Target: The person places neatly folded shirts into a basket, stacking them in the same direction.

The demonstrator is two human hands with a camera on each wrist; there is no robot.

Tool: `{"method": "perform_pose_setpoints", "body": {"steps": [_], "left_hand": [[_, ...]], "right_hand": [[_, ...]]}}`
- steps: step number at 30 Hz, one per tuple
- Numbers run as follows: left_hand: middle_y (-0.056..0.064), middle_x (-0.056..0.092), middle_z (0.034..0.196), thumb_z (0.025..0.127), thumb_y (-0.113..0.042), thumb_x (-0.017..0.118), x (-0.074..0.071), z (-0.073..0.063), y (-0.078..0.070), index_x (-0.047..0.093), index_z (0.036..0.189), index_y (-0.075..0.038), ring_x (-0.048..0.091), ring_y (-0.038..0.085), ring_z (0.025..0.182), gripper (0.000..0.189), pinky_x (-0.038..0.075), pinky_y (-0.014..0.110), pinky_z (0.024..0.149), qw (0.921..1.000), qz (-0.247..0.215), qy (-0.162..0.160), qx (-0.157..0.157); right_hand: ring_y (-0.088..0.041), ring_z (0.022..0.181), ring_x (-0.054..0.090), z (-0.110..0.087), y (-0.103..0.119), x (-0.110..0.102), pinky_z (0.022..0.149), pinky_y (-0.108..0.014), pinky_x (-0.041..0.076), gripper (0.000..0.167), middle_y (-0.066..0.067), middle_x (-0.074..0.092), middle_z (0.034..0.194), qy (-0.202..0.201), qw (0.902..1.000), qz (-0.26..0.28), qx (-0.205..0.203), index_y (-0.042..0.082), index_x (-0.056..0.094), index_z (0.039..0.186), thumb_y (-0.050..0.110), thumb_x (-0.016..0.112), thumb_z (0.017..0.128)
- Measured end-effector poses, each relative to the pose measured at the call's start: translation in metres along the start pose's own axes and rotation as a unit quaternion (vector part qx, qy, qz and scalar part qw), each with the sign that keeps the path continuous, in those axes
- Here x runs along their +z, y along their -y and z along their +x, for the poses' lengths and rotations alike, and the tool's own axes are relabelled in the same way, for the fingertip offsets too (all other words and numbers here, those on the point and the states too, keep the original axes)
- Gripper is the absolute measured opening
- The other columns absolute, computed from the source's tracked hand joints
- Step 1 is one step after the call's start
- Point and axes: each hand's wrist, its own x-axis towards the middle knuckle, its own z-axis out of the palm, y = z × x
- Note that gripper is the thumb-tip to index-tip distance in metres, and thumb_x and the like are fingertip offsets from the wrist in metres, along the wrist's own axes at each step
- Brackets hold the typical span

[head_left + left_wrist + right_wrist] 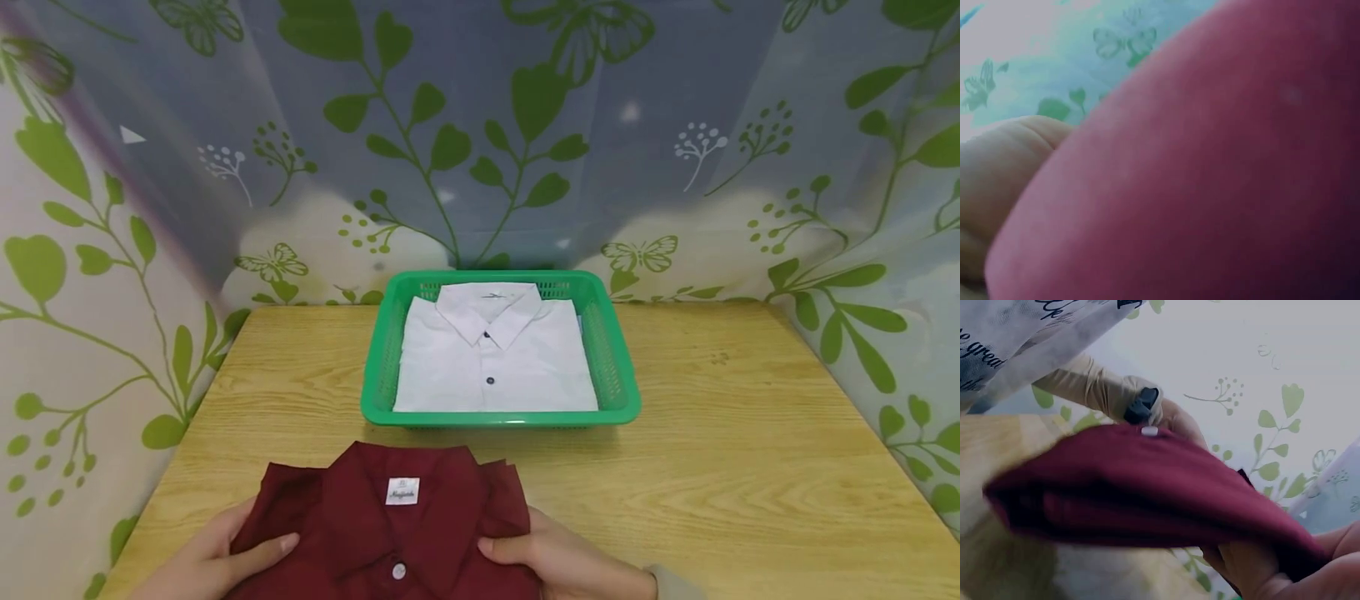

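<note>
A folded dark red collared shirt point(360, 533) is held up at the near edge of the table, its neck label and a white button showing. My left hand point(225, 550) grips its left side with the thumb on top, and my right hand point(547, 550) grips the right side the same way. In the right wrist view the shirt point(1141, 481) is seen edge-on, its layers sagging between the hands. Blurred red cloth point(1197, 175) fills most of the left wrist view. Just beyond, a folded white shirt point(517, 367) lies in a green plastic basket point(502, 418).
The basket stands on a wooden table point(750, 450) near its back edge. A patterned curtain point(480, 167) with green leaves and butterflies hangs behind and at both sides. Grey cloth with black lettering point(1022, 350) shows in the right wrist view.
</note>
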Motion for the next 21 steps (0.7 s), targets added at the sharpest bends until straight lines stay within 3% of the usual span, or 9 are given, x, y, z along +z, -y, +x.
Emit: {"method": "perform_pose_setpoints", "body": {"steps": [5, 12, 18, 21], "left_hand": [[0.017, 0.061, 0.127, 0.105, -0.011, 0.048, 0.014, 0.002, -0.02, 0.045, 0.139, 0.003, 0.062, 0.018, 0.11, 0.037, 0.052, 0.029, 0.087, 0.9998, 0.012, -0.016, 0.003], [0.015, 0.065, 0.122, 0.104, -0.012, 0.052, 0.039, 0.004, -0.045, 0.049, 0.136, 0.002, 0.065, 0.019, 0.107, 0.036, 0.053, 0.029, 0.085, 0.9969, 0.056, -0.05, 0.021], [0.012, 0.064, 0.125, 0.103, -0.021, 0.055, 0.055, 0.003, -0.058, 0.046, 0.142, -0.003, 0.064, 0.015, 0.109, 0.043, 0.052, 0.026, 0.085, 0.9933, 0.088, -0.075, -0.009], [0.011, 0.062, 0.127, 0.102, -0.026, 0.057, 0.063, 0.005, -0.066, 0.047, 0.142, -0.007, 0.062, 0.015, 0.111, 0.045, 0.051, 0.026, 0.085, 0.9918, 0.081, -0.094, -0.031]], "right_hand": [[-0.025, 0.128, 0.05, -0.022, 0.015, -0.004, 0.103, -0.038, 0.044, 0.056, -0.013, 0.047, 0.143, 0.017, 0.9998, -0.004, 0.003, 0.005, 0.026, 0.151, 0.018, 0.053, 0.104], [-0.023, 0.126, 0.051, -0.044, 0.032, -0.011, 0.101, -0.037, 0.045, 0.057, -0.012, 0.049, 0.14, -0.022, 0.9989, -0.041, 0.005, 0.003, 0.026, 0.15, 0.02, 0.054, 0.103], [-0.025, 0.126, 0.051, -0.062, 0.045, -0.014, 0.1, -0.04, 0.045, 0.06, -0.012, 0.047, 0.141, -0.049, 0.9984, -0.027, 0.009, 0.005, 0.02, 0.151, 0.021, 0.053, 0.104], [-0.027, 0.125, 0.053, -0.068, 0.052, -0.016, 0.099, -0.042, 0.047, 0.056, -0.012, 0.05, 0.139, -0.051, 0.9985, -0.018, -0.004, 0.006, 0.022, 0.15, 0.018, 0.052, 0.104]]}}
